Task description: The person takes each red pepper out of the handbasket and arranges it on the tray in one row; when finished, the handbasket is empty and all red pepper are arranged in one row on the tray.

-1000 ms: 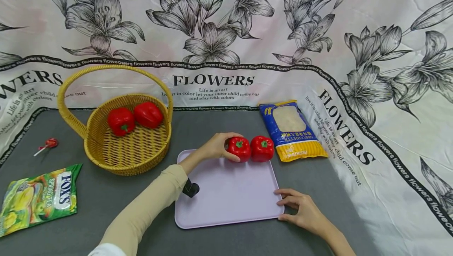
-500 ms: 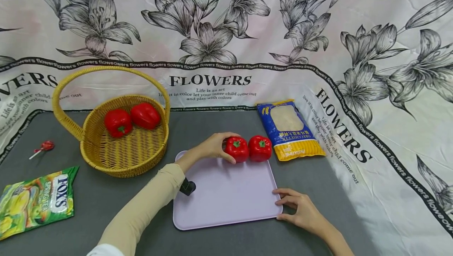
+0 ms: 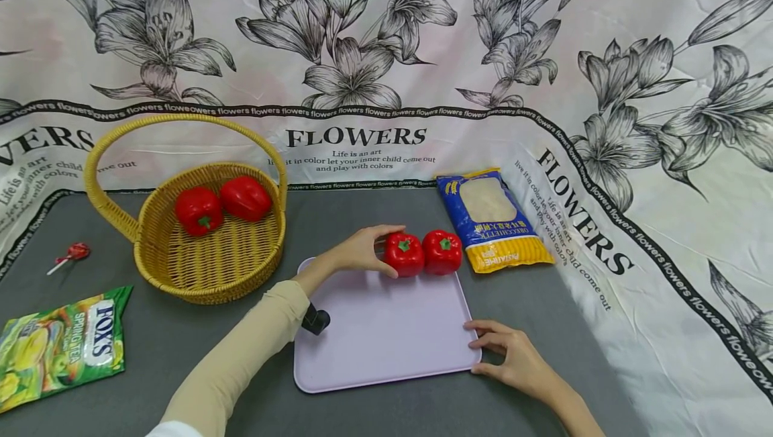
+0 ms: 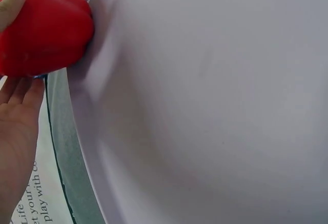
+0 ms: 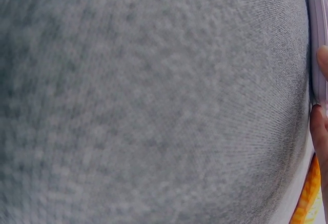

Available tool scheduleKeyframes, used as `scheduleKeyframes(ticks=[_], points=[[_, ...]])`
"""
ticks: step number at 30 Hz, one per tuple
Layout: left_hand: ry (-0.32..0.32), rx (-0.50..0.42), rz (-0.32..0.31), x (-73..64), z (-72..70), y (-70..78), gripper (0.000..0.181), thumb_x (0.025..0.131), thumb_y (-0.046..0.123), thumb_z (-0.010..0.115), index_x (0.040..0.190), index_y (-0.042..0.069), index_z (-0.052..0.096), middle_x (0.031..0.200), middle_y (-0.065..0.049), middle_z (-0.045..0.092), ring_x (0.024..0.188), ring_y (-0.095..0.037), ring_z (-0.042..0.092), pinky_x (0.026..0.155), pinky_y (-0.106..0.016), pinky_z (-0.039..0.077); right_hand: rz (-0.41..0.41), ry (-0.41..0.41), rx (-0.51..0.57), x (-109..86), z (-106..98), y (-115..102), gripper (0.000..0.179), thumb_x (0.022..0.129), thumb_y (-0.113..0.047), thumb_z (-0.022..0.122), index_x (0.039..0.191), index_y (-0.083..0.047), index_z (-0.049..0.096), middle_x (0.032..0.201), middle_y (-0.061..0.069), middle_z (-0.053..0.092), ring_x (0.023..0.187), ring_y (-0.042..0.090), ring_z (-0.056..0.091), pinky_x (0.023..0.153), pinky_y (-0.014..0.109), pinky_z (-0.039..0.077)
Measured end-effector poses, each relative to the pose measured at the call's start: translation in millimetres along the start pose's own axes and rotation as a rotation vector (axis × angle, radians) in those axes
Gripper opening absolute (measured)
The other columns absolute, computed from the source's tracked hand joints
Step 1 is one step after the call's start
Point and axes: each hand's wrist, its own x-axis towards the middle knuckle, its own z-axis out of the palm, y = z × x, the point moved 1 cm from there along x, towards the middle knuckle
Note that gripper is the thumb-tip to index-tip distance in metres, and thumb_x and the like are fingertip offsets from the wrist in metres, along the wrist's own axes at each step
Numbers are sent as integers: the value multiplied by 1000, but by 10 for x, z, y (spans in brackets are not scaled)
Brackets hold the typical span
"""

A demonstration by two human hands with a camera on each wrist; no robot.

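A purple tray lies on the grey table. Two red bell peppers stand stem up side by side at its far right corner: the left pepper and the right pepper. My left hand is spread around the left side of the left pepper, with a gap showing between palm and pepper. In the left wrist view, its thumb overlaps the pepper while the fingers extend below it. My right hand holds the tray's near right edge by fingertips and thumb.
A yellow wicker basket with two red bell peppers inside stands at the back left. Left of it lie a lollipop and a green Fox's candy bag. A blue and yellow pasta bag lies behind the tray's right side.
My left hand has loosened around the left pepper and drawn slightly left from it. Both peppers stay in place. My right hand stays at the tray's edge. The head view has shifted slightly.
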Motion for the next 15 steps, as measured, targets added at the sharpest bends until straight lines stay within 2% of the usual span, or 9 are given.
scheduleKeyframes(ticks=[6, 10, 15], points=[[20, -73, -1, -46, -60, -38, 82, 73, 9, 83, 143, 2, 41, 145, -14, 44, 133, -26, 43, 105, -41, 39, 18, -11, 20, -4, -4, -14, 29, 75, -33, 82, 98, -16, 74, 122, 6, 63, 100, 20, 63, 88, 13, 46], [56, -49, 15, -78, -92, -61, 78, 72, 10, 84, 139, 0, 46, 140, -11, 50, 130, -25, 46, 104, -40, 41, 42, -24, 40, -3, -8, -13, 30, 77, -34, 80, 99, -15, 74, 123, 6, 63, 101, 21, 62, 86, 16, 49], [88, -28, 43, -87, -85, -86, 70, 71, 12, 85, 133, 4, 53, 131, -8, 57, 122, -21, 54, 102, -37, 43, 54, -28, 24, -5, -14, 0, 30, 77, -36, 80, 99, -16, 74, 123, 4, 63, 102, 20, 62, 87, 17, 49]])
